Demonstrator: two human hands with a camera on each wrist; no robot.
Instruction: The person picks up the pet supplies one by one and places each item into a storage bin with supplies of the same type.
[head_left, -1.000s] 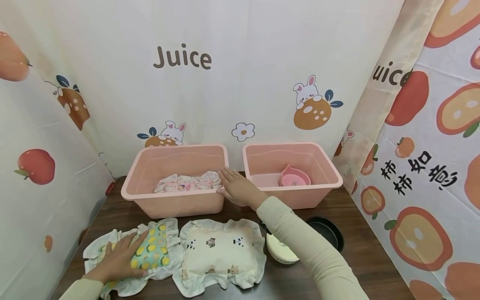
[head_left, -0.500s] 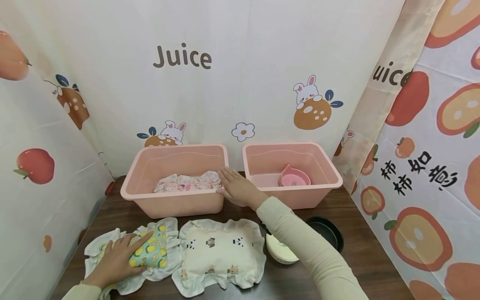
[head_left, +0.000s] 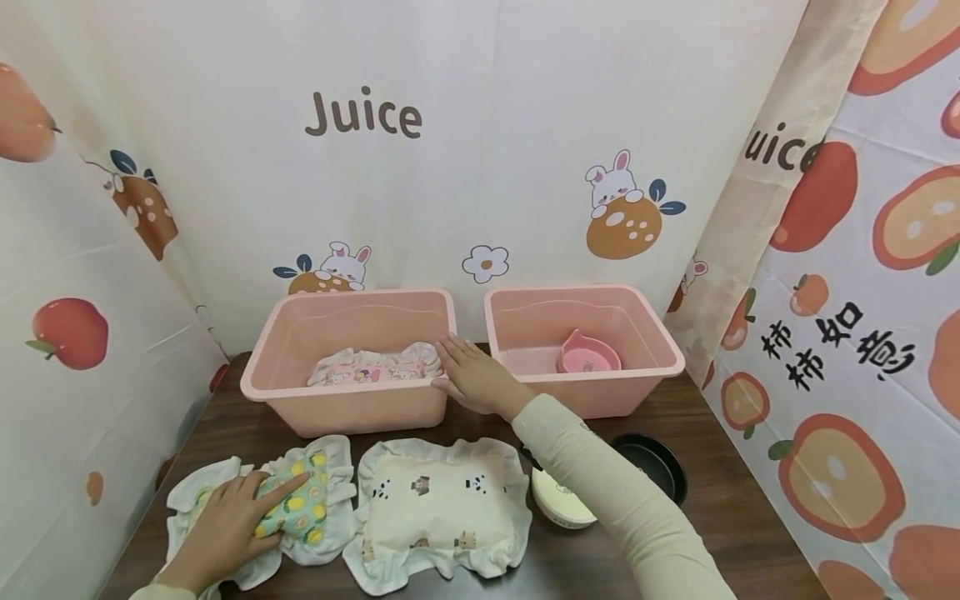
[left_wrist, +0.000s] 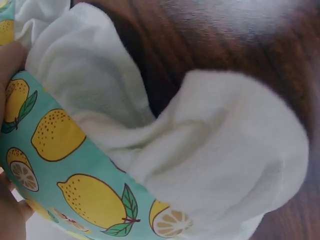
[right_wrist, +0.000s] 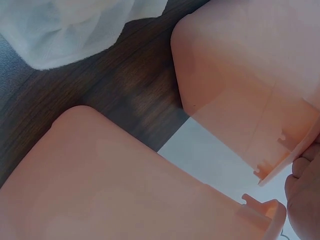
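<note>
In the head view my left hand (head_left: 225, 525) grips a small frilled pillow (head_left: 303, 500) with yellow lemons on green, at the front left of the table. The left wrist view shows fingers on both sides of the lemon pillow (left_wrist: 95, 200), whose white ruffle spreads over the wood. My right hand (head_left: 480, 379) reaches forward, fingers extended, resting against the right-hand rim of the left pink bin (head_left: 352, 410). A pink frilled pillow (head_left: 375, 372) lies inside that bin. Beside the lemon pillow is a cream pillow (head_left: 442, 496) with animal prints.
Right of my right hand stands a second pink bin (head_left: 585, 398), holding a pink spouted bowl (head_left: 588, 357). A round cream dish (head_left: 558, 500) sits partly under my right forearm, with a black round pan (head_left: 660, 467) beyond it. Printed curtains enclose the table.
My left hand shifts slightly left and toward me, bunching the lemon pillow; its right edge draws away from the cream pillow. The right hand stays put at the bin rim.
</note>
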